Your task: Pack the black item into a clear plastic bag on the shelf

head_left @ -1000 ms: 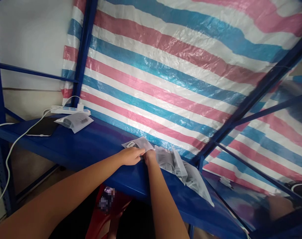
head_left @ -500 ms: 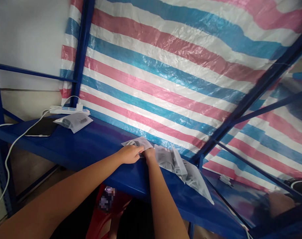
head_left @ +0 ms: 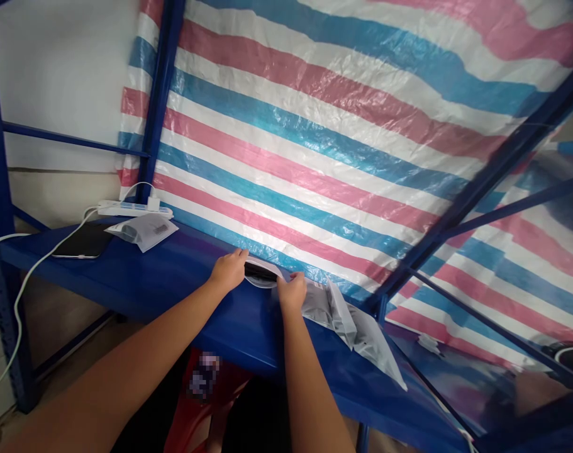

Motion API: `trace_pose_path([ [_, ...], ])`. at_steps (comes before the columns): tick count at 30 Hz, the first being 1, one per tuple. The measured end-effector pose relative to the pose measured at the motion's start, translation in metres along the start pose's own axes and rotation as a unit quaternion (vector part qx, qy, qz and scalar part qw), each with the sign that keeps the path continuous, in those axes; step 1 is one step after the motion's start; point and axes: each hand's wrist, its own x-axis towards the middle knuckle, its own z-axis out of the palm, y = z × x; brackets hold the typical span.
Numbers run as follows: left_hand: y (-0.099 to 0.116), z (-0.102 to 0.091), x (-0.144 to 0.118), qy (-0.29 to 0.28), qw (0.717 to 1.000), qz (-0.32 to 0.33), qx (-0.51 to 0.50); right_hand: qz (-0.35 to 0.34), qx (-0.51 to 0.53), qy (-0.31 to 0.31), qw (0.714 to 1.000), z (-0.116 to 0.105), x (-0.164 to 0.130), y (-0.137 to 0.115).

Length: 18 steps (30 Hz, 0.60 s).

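Pouch [head_left: 261, 277] mouth is pinched between my left hand [head_left: 228, 270] and right hand [head_left: 292, 293] and pulled apart on the blue shelf [head_left: 187, 270], something dark inside, so opening looks done and emptying remains, while more grey pouches [head_left: 343, 314] lie untouched just to my right.

Both bare arms reach forward and up from the bottom of the view, side by side. The left hand [head_left: 228, 272] is at the end of a long, nearly straight arm that comes in from the low left, and its fingers are curled over with the knuckles up. The right hand [head_left: 292, 293] sits a little lower and to the right, near the left one but not touching it, with its fingers bent in a pinch.
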Motion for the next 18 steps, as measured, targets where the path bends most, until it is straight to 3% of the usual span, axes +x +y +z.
trace_pose_path([
  [5,-0.015,-0.003,0.004,0.028,0.999,-0.036,0.017,0.029,0.056,-0.116,0.991,0.010,-0.007,0.002],
  [9,-0.020,-0.009,0.004,0.076,0.996,-0.045,0.024,0.045,0.172,-0.204,0.963,0.020,-0.015,-0.008],
  [12,-0.011,-0.013,0.000,0.081,0.992,0.090,-0.022,0.061,0.253,-0.278,0.924,0.021,-0.018,-0.016],
  [15,0.005,-0.012,-0.006,0.032,0.967,0.242,-0.079,0.074,0.306,-0.352,0.881,0.019,-0.022,-0.021],
  [18,0.014,-0.006,-0.010,-0.009,0.948,0.301,-0.104,0.080,0.324,-0.372,0.866,0.018,-0.027,-0.022],
])
